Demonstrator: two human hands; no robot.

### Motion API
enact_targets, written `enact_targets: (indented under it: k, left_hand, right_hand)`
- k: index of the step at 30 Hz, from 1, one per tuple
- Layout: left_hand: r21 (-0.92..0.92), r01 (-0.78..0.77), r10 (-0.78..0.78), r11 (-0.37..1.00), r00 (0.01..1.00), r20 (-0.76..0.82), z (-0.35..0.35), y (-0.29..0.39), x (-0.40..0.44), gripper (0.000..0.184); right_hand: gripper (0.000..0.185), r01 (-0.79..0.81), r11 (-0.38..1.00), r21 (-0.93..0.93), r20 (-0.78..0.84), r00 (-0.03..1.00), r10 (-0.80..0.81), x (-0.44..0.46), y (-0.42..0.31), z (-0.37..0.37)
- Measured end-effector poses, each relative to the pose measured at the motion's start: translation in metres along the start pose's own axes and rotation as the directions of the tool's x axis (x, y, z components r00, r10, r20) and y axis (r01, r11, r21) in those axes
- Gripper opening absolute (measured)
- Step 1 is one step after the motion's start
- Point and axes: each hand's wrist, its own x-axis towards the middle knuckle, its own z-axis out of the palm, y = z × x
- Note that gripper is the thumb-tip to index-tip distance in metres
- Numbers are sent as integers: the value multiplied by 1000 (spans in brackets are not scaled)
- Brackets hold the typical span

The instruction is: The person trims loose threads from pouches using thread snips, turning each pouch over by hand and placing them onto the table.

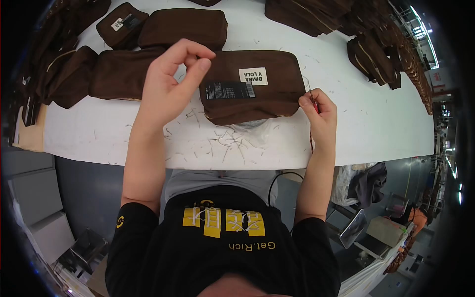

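A brown zippered pouch (277,74) lies on the white table before me, with a white "BIMBA Y LOLA" label (260,75) and a black printed tag (222,91) on its upper face. At the pouch's left top corner my left hand (173,81) is closed in a pinch; whatever is between thumb and forefinger is too small to make out. My right hand (321,111) is by the pouch's right end, closed around a slim red-handled tool (316,107) with a thin pointed tip. The fingers hide most of this tool. A red-and-dark cord hangs below that hand.
More brown pouches (183,27) lie at the left and back left, and a pile of them (316,15) stands at the back right. Loose thread scraps (227,141) litter the white tabletop (376,133). Clear plastic (255,129) sits under the pouch's near edge.
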Motion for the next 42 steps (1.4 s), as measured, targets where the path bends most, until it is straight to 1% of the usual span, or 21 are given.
enact_targets:
  k: [3,4,7,8,11,14,17,18,20,22,23,25,27,29,33,35,37,39,40,41,42]
  left_hand:
    - [-37,-64,57,997,987,-149,-1,-5,4,12]
    - [-10,-104,101,995,983,-153,0,-10,5,12]
    - [53,-102,101,993,995,21,-1,-6,4,10]
    - [32,-119,119,992,993,8,2,-4,4,8]
    - [154,-68,69,986,998,-2,2,0,4,8]
    - [199,8,-2,980,1000,-31,4,-9,3,8]
    - [-119,117,-129,986,986,-104,17,-11,4,10]
    - [-119,114,-128,986,985,-115,18,-12,3,11]
    - [-130,102,-119,986,984,-130,20,-13,2,13]
    - [-206,106,-137,973,980,-144,23,-11,1,15]
    - [-246,111,-152,963,976,-156,24,-10,0,16]
    - [-195,98,-127,976,981,-145,24,-14,1,22]
    - [-177,85,-112,980,982,-149,24,-15,0,24]
    - [-74,32,-41,997,991,-130,24,-15,-1,24]
    - [148,-40,56,988,993,-105,27,-11,-3,23]
    - [82,-25,37,996,989,-142,26,-10,0,23]
    - [-15,-20,17,1000,986,-169,25,-13,1,22]
    - [64,-97,109,993,968,-224,24,-10,0,19]
    - [101,-137,158,985,957,-245,23,-7,0,18]
    - [137,-172,204,975,942,-268,22,-5,-2,17]
    - [199,-237,286,951,919,-272,23,0,-5,17]
  right_hand:
    - [19,-9,1000,-19,3,1000,9,0,-2,0]
    - [19,-8,1000,-21,7,1000,8,-1,-4,-1]
    - [19,-4,1000,13,-1,1000,4,-2,-6,1]
    - [19,-2,999,32,-8,1000,2,-3,-7,1]
    - [19,-17,995,103,2,1000,17,-4,-8,-2]
    - [23,51,984,168,8,999,-53,0,5,-10]
    - [26,9,993,118,-275,961,24,9,3,-7]
    - [29,39,998,-59,-351,935,-57,15,11,-8]
    - [28,39,996,-76,-371,926,-65,20,19,-7]
    - [30,26,996,-82,-401,915,-57,23,21,-8]
    - [30,16,992,-122,-407,911,-65,24,24,-9]
    - [31,-4,981,-195,-403,912,-76,26,26,-9]
    - [32,-55,984,-166,-424,905,-21,25,24,-8]
    - [32,-76,986,-148,-434,901,4,26,23,-10]
    - [31,-65,978,-200,-435,900,-30,30,30,-15]
    - [31,-51,975,-218,-441,896,-52,28,32,-13]
    - [30,-21,996,-92,-430,903,-21,28,27,-12]
    - [28,-38,997,70,-429,901,65,26,26,-18]
    - [24,-3,963,270,-381,918,110,24,22,-22]
    - [22,27,889,456,-327,935,139,22,19,-25]
    - [22,25,849,528,-284,947,149,23,20,-28]
